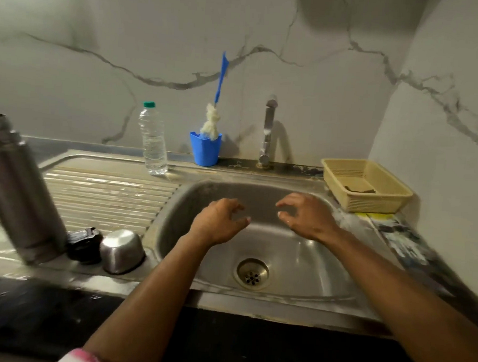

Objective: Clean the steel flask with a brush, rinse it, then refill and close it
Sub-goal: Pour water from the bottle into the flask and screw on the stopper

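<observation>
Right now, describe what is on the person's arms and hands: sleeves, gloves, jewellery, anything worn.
Both forearms are bare up to the frame's edge. The left hand and right hand wear no gloves, and no rings, watch or bangles show. A pink and white fabric edge, maybe a sleeve or cloth, shows by the left arm at the bottom. The right hand looks wet, with small droplets.

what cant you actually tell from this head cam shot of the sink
- Steel flask: its top is cut off by the left edge, so whether it holds water is unknown.
- Black cap: partly hidden behind the flask and steel cup.
- Dark item in the beige basket: too small to identify.
- Counter right of the sink: blurred.
</observation>
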